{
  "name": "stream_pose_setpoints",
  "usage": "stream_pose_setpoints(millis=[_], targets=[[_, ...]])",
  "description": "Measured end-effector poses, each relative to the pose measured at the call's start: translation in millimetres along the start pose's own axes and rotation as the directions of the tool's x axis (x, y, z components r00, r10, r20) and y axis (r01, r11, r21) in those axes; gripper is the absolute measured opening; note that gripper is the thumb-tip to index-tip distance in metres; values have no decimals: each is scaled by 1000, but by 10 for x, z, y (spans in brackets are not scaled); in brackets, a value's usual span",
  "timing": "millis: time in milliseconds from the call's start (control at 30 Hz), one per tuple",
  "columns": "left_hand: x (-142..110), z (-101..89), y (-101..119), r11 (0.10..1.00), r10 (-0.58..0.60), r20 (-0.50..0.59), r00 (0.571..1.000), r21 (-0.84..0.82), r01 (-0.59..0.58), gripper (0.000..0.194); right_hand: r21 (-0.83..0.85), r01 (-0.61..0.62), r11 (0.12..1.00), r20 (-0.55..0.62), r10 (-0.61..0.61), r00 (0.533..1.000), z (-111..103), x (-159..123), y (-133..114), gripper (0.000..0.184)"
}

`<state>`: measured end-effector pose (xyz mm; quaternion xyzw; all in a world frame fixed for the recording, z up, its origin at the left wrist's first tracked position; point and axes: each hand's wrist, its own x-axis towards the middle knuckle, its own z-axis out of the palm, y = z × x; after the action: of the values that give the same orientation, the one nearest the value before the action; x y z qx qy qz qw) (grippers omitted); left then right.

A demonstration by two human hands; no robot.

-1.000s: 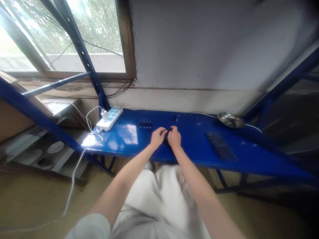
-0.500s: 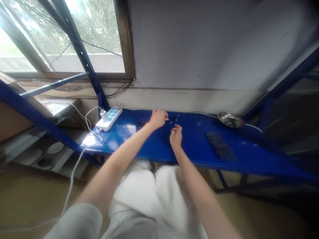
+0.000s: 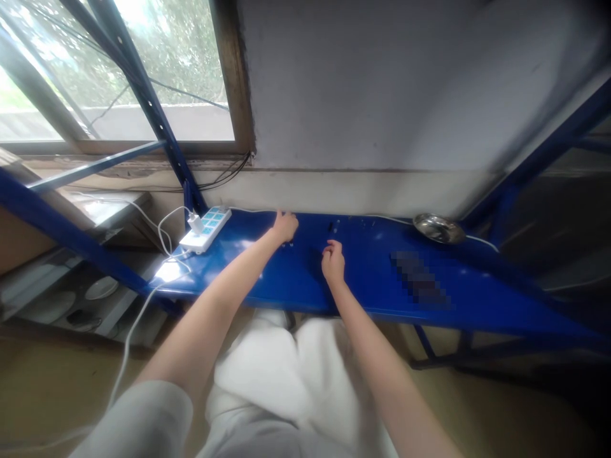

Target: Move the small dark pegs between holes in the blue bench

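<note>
My left hand [image 3: 286, 226] is over the back of the blue table [image 3: 296, 280], its fingers bent down and partly hidden behind the hand. Whatever it may hold cannot be made out. Just below it lie small pale pieces [image 3: 291, 244], too tiny to name. My right hand [image 3: 333, 259] is at the middle of the table with fingers curled together; anything in them is too small to name. Behind it lie a small black piece [image 3: 330, 226] and a few small clear pieces [image 3: 337, 222].
A white power strip [image 3: 205, 232] with a plugged-in charger stands on the left, its cable hanging off the edge. A shiny metal dish [image 3: 438, 228] sits at the back right. A blurred-out dark object [image 3: 420, 280] lies in front of it. Blue posts rise at both sides.
My left hand has moved left, away from my right hand and the black piece. My right hand has stayed about where it was, with its fingers more curled in.
</note>
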<state>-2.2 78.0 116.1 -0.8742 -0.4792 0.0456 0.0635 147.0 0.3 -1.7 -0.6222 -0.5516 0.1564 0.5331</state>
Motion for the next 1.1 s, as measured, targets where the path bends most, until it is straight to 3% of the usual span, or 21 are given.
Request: stream_pose_setpoints(millis=[300,567,1000,1100], targets=[[36,75,-27,1000,2,-47,999,-30,-3,17,-10,-4,1000,-5,4,1000,-9,0,-15,34],[28,63,-18,1000,-23,-11,1000,-19,23,18,-3,-7,1000,-1,7,1000,-3,5,10,34],[68,120,-56,986,-51,24,998,-156,54,13,3,-26,1000,3,26,1000,-25,-4,-38,34],[90,114,-49,981,-68,39,997,-181,74,24,16,-37,999,-5,37,999,-28,-5,-43,33]])
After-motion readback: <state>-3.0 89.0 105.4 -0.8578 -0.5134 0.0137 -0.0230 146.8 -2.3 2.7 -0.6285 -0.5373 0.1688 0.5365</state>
